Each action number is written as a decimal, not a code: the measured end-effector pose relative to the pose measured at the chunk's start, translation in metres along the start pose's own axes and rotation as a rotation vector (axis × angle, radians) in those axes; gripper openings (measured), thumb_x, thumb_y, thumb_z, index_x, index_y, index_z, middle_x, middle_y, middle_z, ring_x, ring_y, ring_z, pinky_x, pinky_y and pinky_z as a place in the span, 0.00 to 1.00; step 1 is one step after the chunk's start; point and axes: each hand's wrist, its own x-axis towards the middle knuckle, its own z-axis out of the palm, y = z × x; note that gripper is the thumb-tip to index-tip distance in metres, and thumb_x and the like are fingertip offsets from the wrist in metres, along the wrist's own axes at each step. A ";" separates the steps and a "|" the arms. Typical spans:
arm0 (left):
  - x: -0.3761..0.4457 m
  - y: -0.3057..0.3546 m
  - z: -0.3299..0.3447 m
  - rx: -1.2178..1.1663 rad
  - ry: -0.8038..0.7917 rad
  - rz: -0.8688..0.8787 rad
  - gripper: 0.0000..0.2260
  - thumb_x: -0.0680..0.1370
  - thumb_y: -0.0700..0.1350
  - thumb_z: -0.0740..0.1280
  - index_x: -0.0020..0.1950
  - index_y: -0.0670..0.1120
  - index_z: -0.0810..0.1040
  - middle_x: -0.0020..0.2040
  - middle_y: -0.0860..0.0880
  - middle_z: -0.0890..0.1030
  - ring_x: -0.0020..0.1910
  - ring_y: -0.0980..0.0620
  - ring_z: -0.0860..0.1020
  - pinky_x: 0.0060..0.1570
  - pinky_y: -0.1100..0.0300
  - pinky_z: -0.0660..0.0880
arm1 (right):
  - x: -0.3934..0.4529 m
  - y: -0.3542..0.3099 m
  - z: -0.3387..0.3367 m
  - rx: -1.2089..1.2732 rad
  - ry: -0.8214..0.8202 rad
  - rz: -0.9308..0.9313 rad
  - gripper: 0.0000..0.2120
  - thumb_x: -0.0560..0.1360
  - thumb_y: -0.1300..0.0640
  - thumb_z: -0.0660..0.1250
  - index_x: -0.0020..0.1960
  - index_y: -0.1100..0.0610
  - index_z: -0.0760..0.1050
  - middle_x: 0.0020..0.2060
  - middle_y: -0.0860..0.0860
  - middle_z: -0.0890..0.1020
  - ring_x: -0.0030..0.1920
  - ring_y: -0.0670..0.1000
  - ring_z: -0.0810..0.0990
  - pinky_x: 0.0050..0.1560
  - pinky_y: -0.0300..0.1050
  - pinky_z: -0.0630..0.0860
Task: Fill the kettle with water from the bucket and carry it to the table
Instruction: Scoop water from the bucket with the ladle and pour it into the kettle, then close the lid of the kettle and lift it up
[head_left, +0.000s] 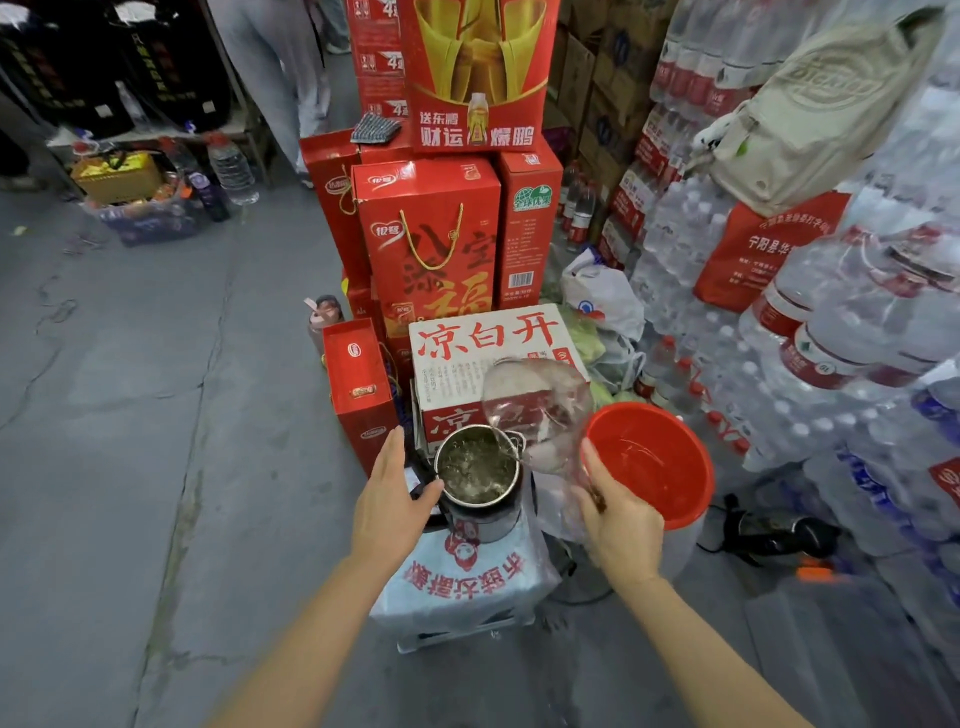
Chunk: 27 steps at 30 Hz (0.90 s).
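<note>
A steel kettle (478, 478) with its lid open stands on a low stool covered by a white printed bag (462, 587). Water is bubbling inside it. My right hand (618, 525) grips a clear cut-off plastic scoop (537, 410), tilted so that water pours into the kettle's mouth. My left hand (392, 493) rests against the kettle's left side at the black handle, fingers mostly straight. Just right of the kettle stands the red bucket (675, 499), with water in its bottom.
Red gift boxes (426, 244) and a white carton (488, 338) are stacked right behind the kettle. Shrink-wrapped water bottles (857, 364) form a wall on the right. A black appliance with a cord (779, 535) lies by the bucket. Grey concrete floor (130, 415) spreads left.
</note>
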 end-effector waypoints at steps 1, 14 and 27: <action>-0.002 -0.001 0.003 -0.018 0.017 0.002 0.38 0.77 0.51 0.70 0.81 0.47 0.51 0.80 0.49 0.59 0.77 0.48 0.62 0.69 0.51 0.66 | -0.001 0.004 -0.003 0.125 -0.012 0.197 0.32 0.74 0.55 0.73 0.74 0.41 0.65 0.30 0.50 0.82 0.29 0.48 0.81 0.33 0.48 0.81; -0.024 0.001 0.046 -0.147 0.172 -0.086 0.41 0.75 0.52 0.71 0.79 0.61 0.46 0.79 0.50 0.63 0.74 0.45 0.67 0.67 0.39 0.69 | 0.004 0.127 0.014 0.706 -0.014 0.960 0.33 0.78 0.65 0.67 0.79 0.55 0.58 0.35 0.57 0.83 0.33 0.54 0.80 0.33 0.45 0.80; -0.011 0.039 0.081 0.021 0.058 0.018 0.38 0.77 0.50 0.70 0.80 0.48 0.52 0.81 0.49 0.57 0.78 0.49 0.58 0.74 0.52 0.60 | 0.034 0.035 0.044 0.371 -0.358 0.363 0.30 0.78 0.42 0.61 0.75 0.57 0.67 0.72 0.54 0.72 0.73 0.56 0.69 0.72 0.58 0.66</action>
